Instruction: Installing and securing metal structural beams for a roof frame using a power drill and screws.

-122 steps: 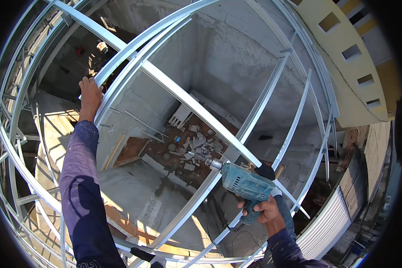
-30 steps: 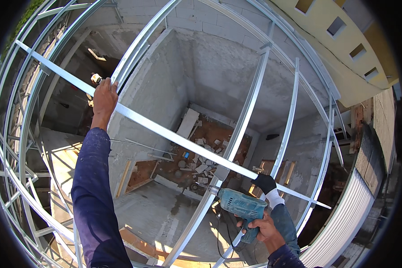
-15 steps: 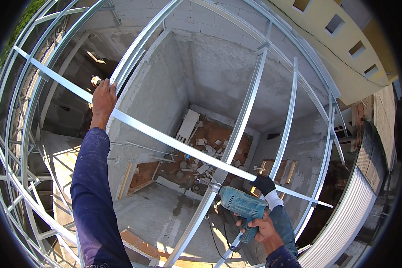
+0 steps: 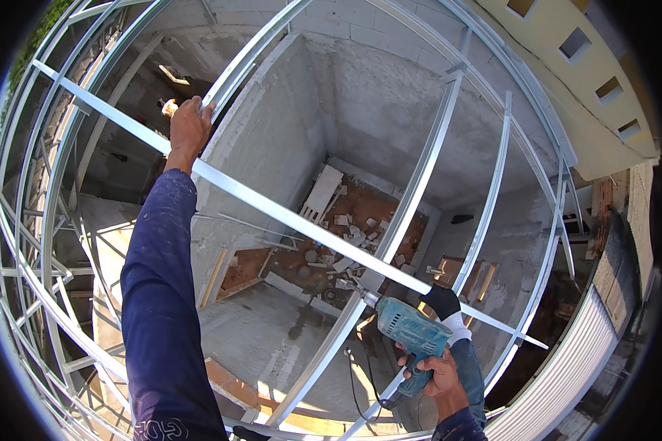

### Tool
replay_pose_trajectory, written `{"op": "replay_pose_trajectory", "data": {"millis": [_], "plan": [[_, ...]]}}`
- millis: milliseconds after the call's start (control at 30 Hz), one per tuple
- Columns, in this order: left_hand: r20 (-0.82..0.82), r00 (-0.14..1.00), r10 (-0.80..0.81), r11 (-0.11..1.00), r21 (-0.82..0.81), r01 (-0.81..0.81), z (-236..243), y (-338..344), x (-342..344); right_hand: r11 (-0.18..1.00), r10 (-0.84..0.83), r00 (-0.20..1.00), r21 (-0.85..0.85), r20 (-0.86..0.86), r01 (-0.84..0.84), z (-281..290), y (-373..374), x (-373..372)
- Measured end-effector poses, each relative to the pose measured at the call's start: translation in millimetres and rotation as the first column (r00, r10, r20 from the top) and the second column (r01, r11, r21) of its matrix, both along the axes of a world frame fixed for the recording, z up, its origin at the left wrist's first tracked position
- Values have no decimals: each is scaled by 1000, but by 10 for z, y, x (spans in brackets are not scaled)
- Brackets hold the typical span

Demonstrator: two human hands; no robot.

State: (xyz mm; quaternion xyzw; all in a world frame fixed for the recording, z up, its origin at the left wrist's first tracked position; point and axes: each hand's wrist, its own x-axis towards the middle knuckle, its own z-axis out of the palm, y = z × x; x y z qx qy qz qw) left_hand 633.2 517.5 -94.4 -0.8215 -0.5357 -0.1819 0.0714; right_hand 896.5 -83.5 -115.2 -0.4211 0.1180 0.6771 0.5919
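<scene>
My left hand [image 4: 189, 131] reaches forward with its fingers curled over a long galvanised steel rail [image 4: 261, 45], close to where a flat steel strip [image 4: 294, 219] crosses it. My right hand [image 4: 435, 371] grips a teal power drill [image 4: 412, 329] by its handle. The drill's nose points left, beside a second rail [image 4: 419, 169] near its crossing with the strip; whether the bit touches steel I cannot tell. Just beyond the drill, a black shoe or glove [image 4: 441, 300] with a white cuff and a teal-clad limb rests at the strip. Which it is stays unclear.
Below the open steel frame lies a deep grey-walled room with broken blocks [image 4: 357, 234] on its dirt floor. A black cable [image 4: 359, 397] hangs under the drill. Corrugated roofing [image 4: 566, 375] stands at the right, and a yellow wall [image 4: 537, 59] with square openings at the upper right.
The view has shifted, so frame, drill and hands appear farther right, with my left hand higher. Both hands keep their holds. The drill stays near the same crossing.
</scene>
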Motion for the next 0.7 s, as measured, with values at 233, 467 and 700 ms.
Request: {"op": "replay_pose_trajectory", "data": {"millis": [233, 467, 700], "plan": [[27, 996, 82, 996, 24, -83, -263, 115, -143, 990, -123, 991, -55, 60, 126, 37, -10, 57], [-18, 975, 223, 975, 21, -223, -521, -7, -298, 991, -118, 990, -52, 80, 123, -73, -101, 93], [31, 974, 226, 969, 95, -228, -654, 54, -297, 992, -105, 992, -64, 67, 109, -122, -134, 131]]}}
